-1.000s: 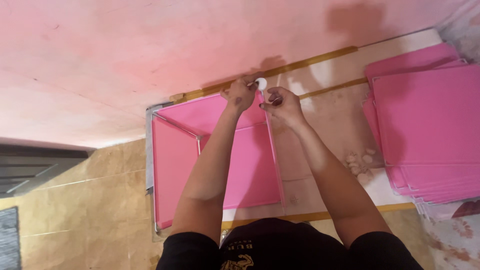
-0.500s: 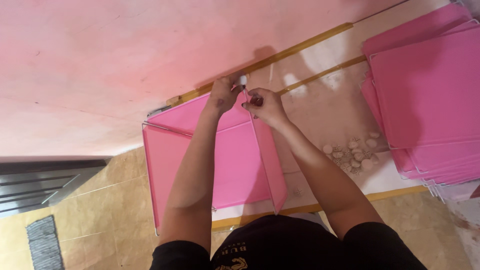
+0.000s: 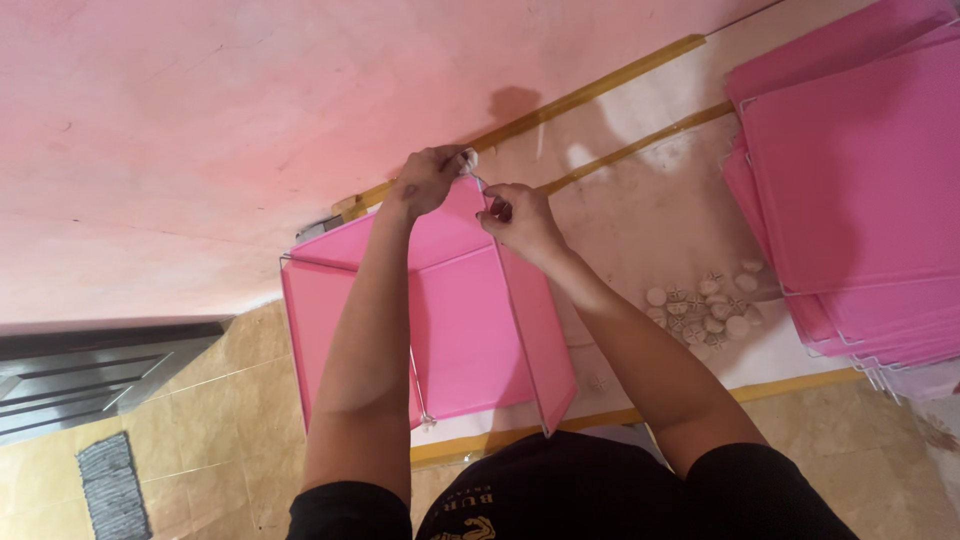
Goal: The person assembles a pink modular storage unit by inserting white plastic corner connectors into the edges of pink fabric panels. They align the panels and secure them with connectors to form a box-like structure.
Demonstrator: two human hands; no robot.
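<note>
**Two hands at the corner of a pink panel box**

From the head view we see the left hand [image 3: 425, 183] curled tight, pinching a small round white connector [image 3: 468, 157] at the top corner of the pink panel box [image 3: 460, 330]. The right hand [image 3: 520, 222] is closed too, gripping the thin wire edge of the upright side panel just beside that corner. The box stands against the pink wall, its smooth flat panels framed in wire. Near the right forearm lies a heap of round pale connectors [image 3: 705, 303] on the mottled floor. Well apart, a stack of flat pink panels [image 3: 850, 180] rests.
</note>
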